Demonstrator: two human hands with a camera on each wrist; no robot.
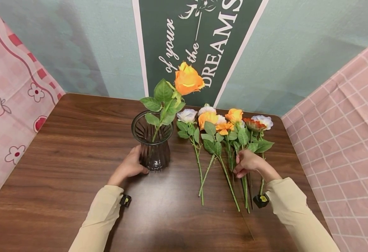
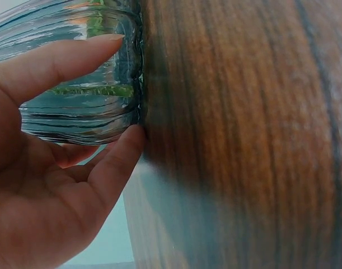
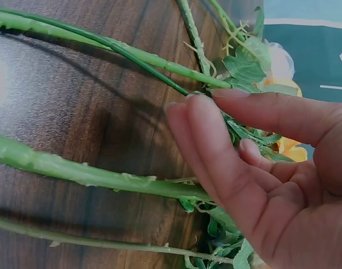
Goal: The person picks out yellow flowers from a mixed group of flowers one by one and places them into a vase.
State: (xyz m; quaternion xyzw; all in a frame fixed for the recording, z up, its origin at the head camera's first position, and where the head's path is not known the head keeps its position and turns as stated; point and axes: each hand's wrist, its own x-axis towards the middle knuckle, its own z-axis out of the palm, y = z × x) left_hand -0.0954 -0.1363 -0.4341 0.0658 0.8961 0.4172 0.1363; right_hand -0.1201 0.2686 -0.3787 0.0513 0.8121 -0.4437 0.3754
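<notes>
My left hand curls around the lower part of a dark clear glass vase, which stands upright on the table. In the left wrist view the thumb and fingers lie along its ribbed glass near the base. One orange rose with green leaves leans to the right out of the vase, its stem inside. Among the flowers lying on the right, my right hand pinches a thin dark green flower stem between thumb and fingertips. That stem seems to lead to an orange flower; leaves partly hide the join.
Several loose artificial flowers lie right of the vase, among them a pale lilac one, an orange rose and a rust-red one. Their stems cross on the brown wooden table. Cloth-covered walls border the table.
</notes>
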